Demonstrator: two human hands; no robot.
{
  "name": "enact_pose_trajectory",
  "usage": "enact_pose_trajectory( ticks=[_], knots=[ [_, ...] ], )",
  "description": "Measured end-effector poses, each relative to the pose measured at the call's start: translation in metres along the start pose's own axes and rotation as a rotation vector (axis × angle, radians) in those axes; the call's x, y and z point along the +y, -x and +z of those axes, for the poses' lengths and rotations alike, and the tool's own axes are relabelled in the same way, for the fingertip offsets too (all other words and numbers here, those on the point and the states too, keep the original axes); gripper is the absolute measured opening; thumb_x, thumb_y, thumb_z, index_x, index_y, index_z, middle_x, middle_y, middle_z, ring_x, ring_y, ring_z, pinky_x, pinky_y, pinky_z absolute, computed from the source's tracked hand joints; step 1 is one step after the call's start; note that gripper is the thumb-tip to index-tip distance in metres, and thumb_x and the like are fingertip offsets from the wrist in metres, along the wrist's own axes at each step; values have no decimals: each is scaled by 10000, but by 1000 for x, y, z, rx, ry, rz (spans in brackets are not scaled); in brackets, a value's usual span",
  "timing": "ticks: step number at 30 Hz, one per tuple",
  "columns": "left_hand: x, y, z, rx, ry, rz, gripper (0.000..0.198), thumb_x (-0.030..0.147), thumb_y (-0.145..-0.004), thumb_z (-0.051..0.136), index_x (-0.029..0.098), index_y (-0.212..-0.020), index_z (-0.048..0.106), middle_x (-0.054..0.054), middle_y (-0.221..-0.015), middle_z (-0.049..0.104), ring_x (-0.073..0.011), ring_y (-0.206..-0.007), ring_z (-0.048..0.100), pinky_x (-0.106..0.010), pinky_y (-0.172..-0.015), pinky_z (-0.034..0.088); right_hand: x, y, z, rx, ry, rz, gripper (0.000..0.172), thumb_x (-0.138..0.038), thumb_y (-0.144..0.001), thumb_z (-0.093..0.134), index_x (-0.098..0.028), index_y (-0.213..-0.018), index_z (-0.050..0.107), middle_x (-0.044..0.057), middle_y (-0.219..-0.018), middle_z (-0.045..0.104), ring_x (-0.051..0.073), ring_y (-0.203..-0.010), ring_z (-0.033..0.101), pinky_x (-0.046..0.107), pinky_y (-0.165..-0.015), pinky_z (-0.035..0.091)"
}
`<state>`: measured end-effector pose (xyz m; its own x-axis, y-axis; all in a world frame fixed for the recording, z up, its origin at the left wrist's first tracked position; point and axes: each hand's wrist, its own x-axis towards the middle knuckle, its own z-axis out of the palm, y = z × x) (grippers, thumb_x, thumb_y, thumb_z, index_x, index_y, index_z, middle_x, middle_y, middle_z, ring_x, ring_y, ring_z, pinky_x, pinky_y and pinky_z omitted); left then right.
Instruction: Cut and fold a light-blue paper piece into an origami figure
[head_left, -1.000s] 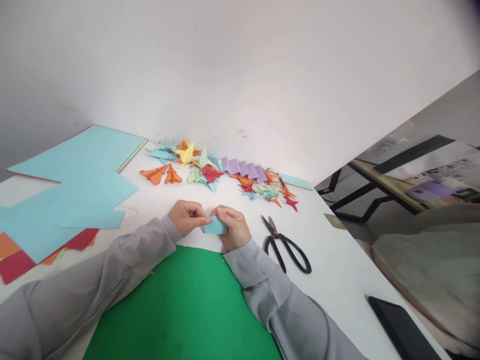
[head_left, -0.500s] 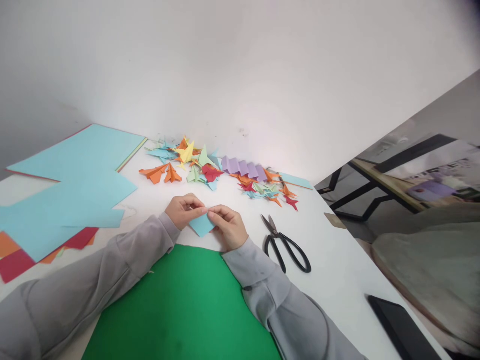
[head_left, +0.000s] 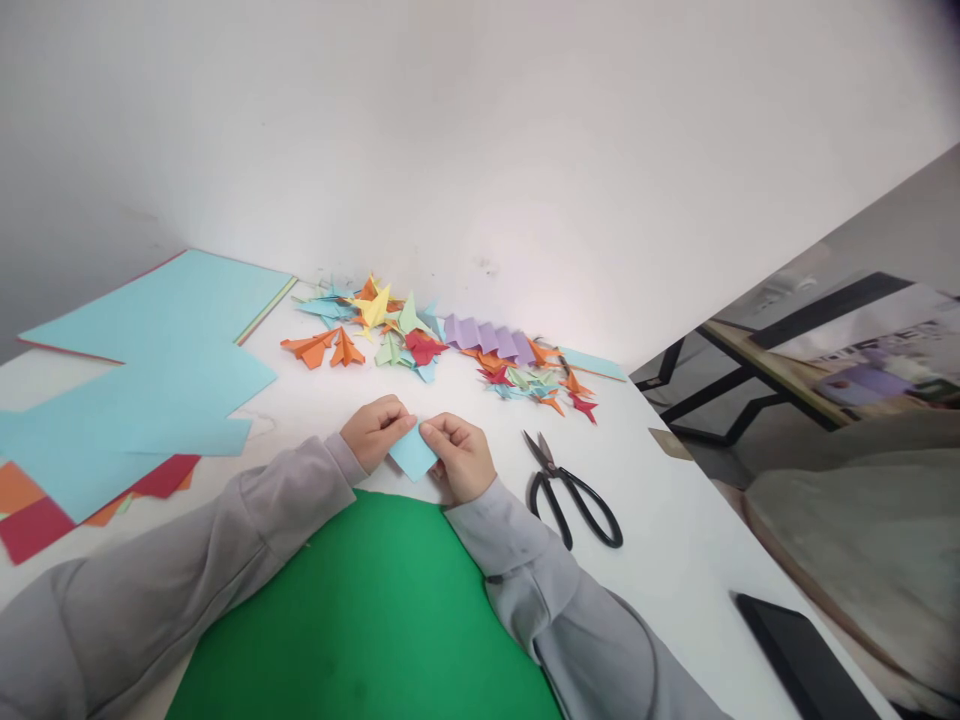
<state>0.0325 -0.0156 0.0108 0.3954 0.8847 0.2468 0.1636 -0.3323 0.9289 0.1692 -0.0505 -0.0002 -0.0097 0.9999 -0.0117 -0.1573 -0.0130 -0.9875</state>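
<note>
Small blue paper (head_left: 415, 458): one piece, between the hands, just beyond the green sheet (head_left: 367, 610); a corner points to the worktop's (head_left: 660, 540) near edge. Contact with the worktop: cannot tell.
Left hand (head_left: 375, 432): thumb and forefinger gripping the paper's upper left side.
Right hand (head_left: 463, 456): thumb and forefinger gripping its upper right side, thumbs close together.
Handling note: a light, even pinch near the top corner should suit so small a piece; best keep edges matched and both thumbs level, lest it skew.
Scissors (head_left: 552, 469): one pair, right of the right hand, blades slightly parted, tips toward the far edge.
Folded papers (head_left: 373, 307): assorted colours, along the far edge.
Large blue sheets (head_left: 172, 310): far left corner.
</note>
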Motion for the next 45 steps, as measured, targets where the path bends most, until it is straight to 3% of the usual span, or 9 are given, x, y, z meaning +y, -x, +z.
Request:
enact_pose_trajectory(
  ticks=[5, 15, 25, 30, 35, 42, 45],
  knots=[
    [1, 1, -1, -93, -40, 43, 223, 251, -730, 447, 159, -527, 462, 19, -585, 413, -108, -582, 412, -253, -571, 346, 1, -1, -1, 2, 51, -9, 268, -417, -640, 639, -184, -602, 512, -78, -397, 423, 67, -352, 340, 206, -362, 229],
    [-2, 2, -1, -196, -62, 101, 195, 221, -706, 460, 164, -521, 445, 23, -578, 389, -98, -542, 374, -246, -535, 322, -1, -1, -4, -128, 235, -88, 168, -324, -705, 536, -198, -618, 468, -79, -475, 351, 83, -447, 303, 218, -442, 238],
    [-2, 0, 1, -98, -55, 128, 278, 278, -693, 478, 173, -454, 384, 33, -515, 359, -86, -496, 349, -241, -496, 288, -3, 1, -1, -79, 184, -92, 176, -333, -691, 552, -202, -615, 463, -81, -460, 339, 76, -421, 288, 220, -424, 222],
    [-1, 0, 0, -21, -39, 32, 418, 372, -686, 529, 188, -403, 282, 51, -438, 304, -69, -441, 297, -238, -459, 259, -1, -2, -2, 12, 105, -86, 207, -350, -671, 586, -192, -605, 471, -86, -447, 348, 65, -408, 301, 205, -405, 235],
    [-2, 1, -3, -7, 79, -123, 427, 406, -724, 516, 178, -395, 367, 35, -361, 413, -63, -390, 361, -232, -468, 321, 2, -7, -4, 147, -86, -33, 270, -417, -655, 611, -200, -617, 456, -91, -445, 381, 62, -356, 348, 191, -318, 274],
    [2, 1, -1, -63, 305, -226, 312, 448, -663, 581, 141, -676, 530, 35, -411, 519, -96, -391, 493, -212, -415, 378, 2, -7, -3, 139, -47, -68, 318, -481, -678, 598, -202, -691, 445, -105, -422, 437, 60, -298, 409, 172, -265, 333],
    [3, 1, 0, -104, 313, -234, 309, 420, -621, 632, 126, -649, 538, 27, -417, 535, -98, -387, 518, -204, -397, 398, 3, -6, -4, 124, -21, -103, 312, -490, -714, 560, -210, -735, 424, -108, -397, 472, 73, -280, 434, 166, -259, 333]
  ],
)
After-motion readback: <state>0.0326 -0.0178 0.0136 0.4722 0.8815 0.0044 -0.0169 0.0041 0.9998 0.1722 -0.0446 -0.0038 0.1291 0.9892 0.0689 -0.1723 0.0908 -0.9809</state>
